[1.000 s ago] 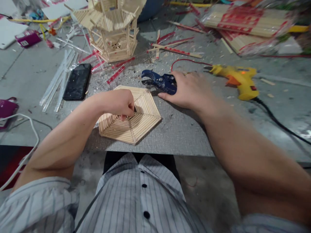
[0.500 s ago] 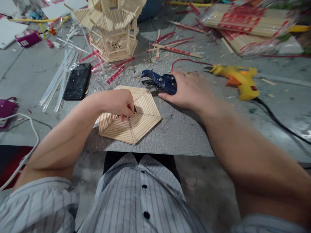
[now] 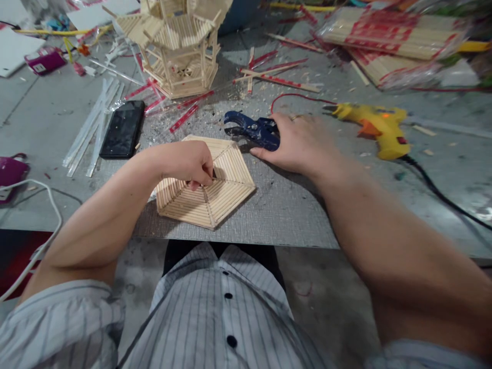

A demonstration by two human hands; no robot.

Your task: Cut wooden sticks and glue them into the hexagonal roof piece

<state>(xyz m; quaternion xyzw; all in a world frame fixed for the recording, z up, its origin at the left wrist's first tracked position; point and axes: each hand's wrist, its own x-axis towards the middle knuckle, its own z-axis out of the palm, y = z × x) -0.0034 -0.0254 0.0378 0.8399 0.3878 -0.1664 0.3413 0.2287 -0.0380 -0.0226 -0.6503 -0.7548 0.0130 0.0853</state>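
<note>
A hexagonal panel of pale wooden sticks (image 3: 226, 192) lies flat near the table's front edge. Above its middle is my left hand (image 3: 190, 161), its fingers closed in a pinch; what they hold, if anything, is hidden. To the right, my right hand (image 3: 302, 141) is wrapped round the handles of a dark blue cutter (image 3: 249, 128), which rests on the table with its curved jaws pointing left. Behind the panel stands a stick-built model pavilion (image 3: 180, 56) with a flared roof.
A yellow glue gun (image 3: 378, 125) lies at right, its black cord running off the edge. A black phone (image 3: 122, 129) sits beside clear glue sticks (image 3: 90, 125) at left. Packs of wooden sticks (image 3: 392, 36) lie at the back right. Red-marked wrapper scraps (image 3: 184, 118) litter the middle.
</note>
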